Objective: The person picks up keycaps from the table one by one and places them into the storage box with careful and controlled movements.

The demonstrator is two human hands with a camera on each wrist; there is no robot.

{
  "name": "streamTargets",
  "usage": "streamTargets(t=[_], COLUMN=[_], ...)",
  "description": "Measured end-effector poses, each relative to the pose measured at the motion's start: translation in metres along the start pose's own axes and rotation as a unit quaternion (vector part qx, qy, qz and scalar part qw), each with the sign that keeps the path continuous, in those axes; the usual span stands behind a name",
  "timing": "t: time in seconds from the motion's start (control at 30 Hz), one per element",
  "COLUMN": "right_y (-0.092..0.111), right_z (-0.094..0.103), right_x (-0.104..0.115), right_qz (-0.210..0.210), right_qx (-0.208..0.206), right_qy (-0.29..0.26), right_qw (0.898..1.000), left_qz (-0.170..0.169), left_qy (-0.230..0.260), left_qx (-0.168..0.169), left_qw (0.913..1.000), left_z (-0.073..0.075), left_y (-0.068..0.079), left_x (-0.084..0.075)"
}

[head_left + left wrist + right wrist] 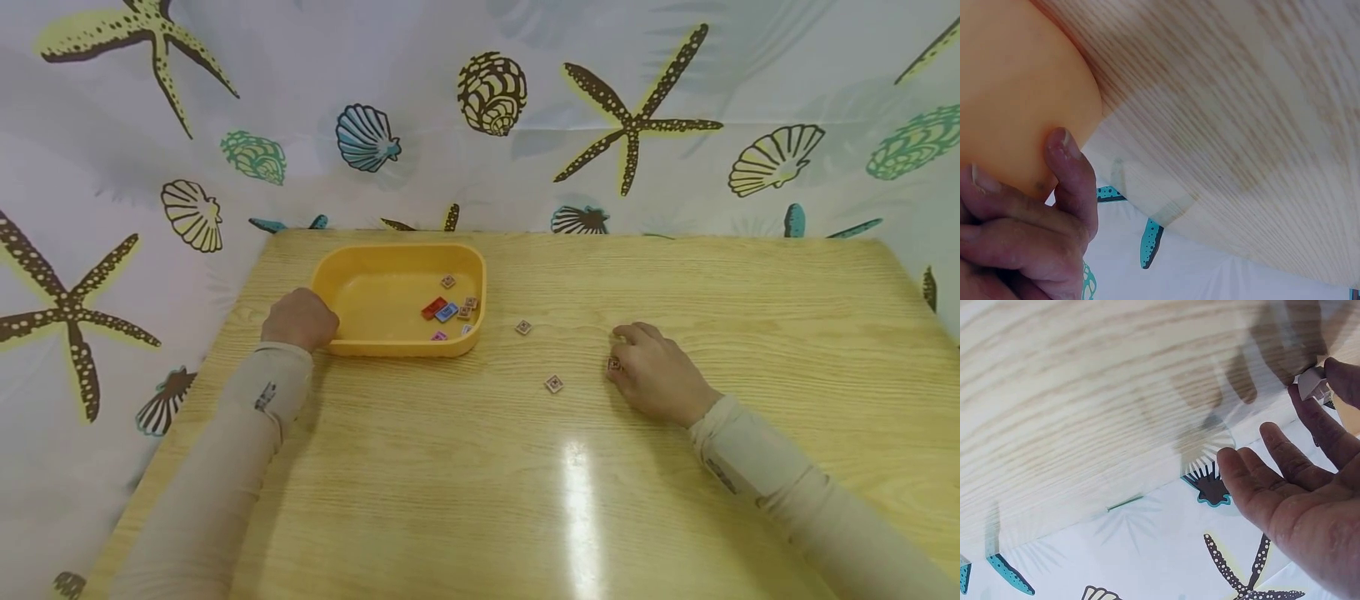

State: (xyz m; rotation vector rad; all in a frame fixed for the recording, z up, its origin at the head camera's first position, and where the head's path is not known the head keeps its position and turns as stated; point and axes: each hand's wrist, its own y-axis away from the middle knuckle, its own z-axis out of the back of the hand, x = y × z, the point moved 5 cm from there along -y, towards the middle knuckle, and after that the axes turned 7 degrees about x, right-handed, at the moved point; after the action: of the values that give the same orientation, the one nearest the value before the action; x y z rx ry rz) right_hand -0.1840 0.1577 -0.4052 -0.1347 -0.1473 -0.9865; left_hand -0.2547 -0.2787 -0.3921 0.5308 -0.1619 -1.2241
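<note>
My left hand (300, 320) holds the left wall of a yellow plastic tub (397, 348); in the left wrist view one fingertip (1062, 147) presses the tub's side. Several small square tiles lie at the tub's right end, among them a red tile (434, 308) and a blue tile (447, 312). Out on the table, my right hand (663, 375) pinches a small square tile (614, 365) between thumb and index finger, at the table surface. The right wrist view shows that tile (1312, 383) edge-on, its other fingers spread apart.
Two more brown tiles lie between the tub and my right hand: one tile (523, 327) farther back, another tile (554, 384) nearer. The wooden table (450, 483) ends at the back against a white cloth (420, 50) printed with shells and starfish.
</note>
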Motion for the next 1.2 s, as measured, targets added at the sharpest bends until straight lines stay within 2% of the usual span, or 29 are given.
streamTargets(t=[0.37, 0.6, 0.87, 1.0, 1.2], right_y=[-0.015, -0.055, -0.104, -0.121, -0.142], right_z=[0.002, 0.023, 0.046, 0.05, 0.046], right_x=[0.009, 0.025, 0.061, 0.077, 0.098], right_qz=[0.016, 0.038, 0.06, 0.076, 0.079], right_qx=[0.006, 0.001, 0.02, 0.021, 0.047], right_qy=[0.005, 0.02, 0.014, 0.016, 0.034], right_qw=[1.0, 0.999, 0.998, 0.997, 0.995], left_qz=[0.001, 0.002, -0.006, -0.007, -0.006], left_qy=[0.0, -0.002, 0.004, 0.0, 0.004], left_qx=[0.003, -0.003, -0.01, -0.017, -0.021], left_qw=[1.0, 1.0, 0.9999, 0.9998, 0.9998], left_z=[0.001, -0.001, -0.002, -0.001, 0.001], left_y=[0.0, -0.001, -0.002, -0.002, -0.003], left_x=[0.005, 0.009, 0.008, 0.007, 0.005])
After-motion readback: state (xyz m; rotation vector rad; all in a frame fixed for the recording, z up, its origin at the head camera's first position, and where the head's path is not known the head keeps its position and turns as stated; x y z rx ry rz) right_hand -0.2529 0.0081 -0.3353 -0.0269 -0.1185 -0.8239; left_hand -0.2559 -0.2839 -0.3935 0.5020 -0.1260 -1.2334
